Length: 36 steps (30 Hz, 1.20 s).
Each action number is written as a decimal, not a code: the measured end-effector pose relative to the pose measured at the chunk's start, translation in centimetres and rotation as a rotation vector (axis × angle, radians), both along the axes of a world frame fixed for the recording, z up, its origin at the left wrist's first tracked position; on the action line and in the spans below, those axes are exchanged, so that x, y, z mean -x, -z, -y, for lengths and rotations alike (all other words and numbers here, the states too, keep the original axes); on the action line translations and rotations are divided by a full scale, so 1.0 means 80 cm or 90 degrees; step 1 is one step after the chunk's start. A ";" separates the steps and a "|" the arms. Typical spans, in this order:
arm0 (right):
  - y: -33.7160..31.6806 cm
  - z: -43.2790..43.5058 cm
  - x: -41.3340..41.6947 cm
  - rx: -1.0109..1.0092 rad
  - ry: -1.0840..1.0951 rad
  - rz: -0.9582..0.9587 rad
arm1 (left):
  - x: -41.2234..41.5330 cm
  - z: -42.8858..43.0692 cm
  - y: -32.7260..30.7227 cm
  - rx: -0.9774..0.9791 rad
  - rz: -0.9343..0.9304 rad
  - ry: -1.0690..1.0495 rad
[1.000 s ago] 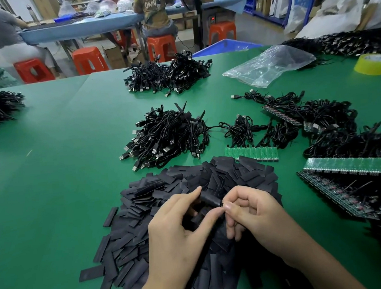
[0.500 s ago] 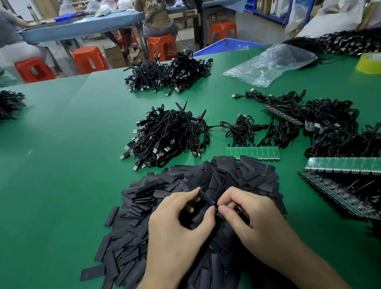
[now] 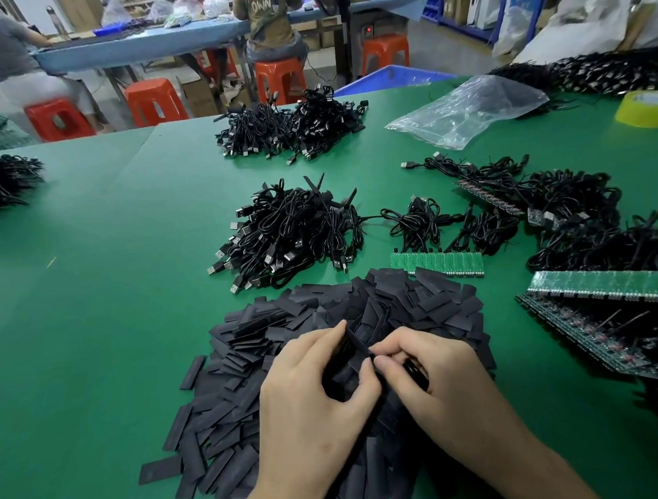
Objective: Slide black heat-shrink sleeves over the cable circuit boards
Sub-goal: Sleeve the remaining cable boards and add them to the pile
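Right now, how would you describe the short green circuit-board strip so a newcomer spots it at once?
Start at the pile of black sleeves on the green table. Just past the pile's far right edge lies the short green strip, with black cables running off its far side. The longer green strip sits farther right over dark boards; this one lies alone on the table.

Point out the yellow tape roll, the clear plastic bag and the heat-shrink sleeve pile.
yellow tape roll (image 3: 644,116): head view, outer side wall.
clear plastic bag (image 3: 470,113): head view, middle of the crumpled film.
heat-shrink sleeve pile (image 3: 233,397): head view, left part, beside the left hand.
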State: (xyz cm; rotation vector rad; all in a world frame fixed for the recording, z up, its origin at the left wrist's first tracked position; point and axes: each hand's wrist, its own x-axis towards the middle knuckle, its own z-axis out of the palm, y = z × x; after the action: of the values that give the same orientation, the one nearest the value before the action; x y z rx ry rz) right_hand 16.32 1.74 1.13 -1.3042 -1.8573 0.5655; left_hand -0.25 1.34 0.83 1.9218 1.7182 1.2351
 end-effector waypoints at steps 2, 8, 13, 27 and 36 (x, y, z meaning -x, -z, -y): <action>0.000 0.001 0.002 -0.002 0.011 -0.008 | -0.002 0.001 0.000 -0.014 0.002 0.005; 0.000 0.003 0.007 -0.037 0.013 0.001 | -0.006 0.005 0.001 -0.053 0.030 -0.006; -0.001 0.003 0.006 -0.046 0.001 0.002 | -0.006 0.004 0.003 -0.064 0.044 -0.005; 0.003 -0.003 -0.002 0.086 0.033 -0.187 | 0.004 -0.006 0.007 0.029 0.247 0.034; 0.002 -0.008 -0.004 0.209 0.012 -0.333 | 0.004 -0.009 0.004 0.053 0.351 0.066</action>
State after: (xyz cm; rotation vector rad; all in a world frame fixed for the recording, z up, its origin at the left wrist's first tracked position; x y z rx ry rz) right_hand 16.64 2.34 0.97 -1.2243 -1.3547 1.1181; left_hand -0.57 2.05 0.55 1.4193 1.3407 1.4531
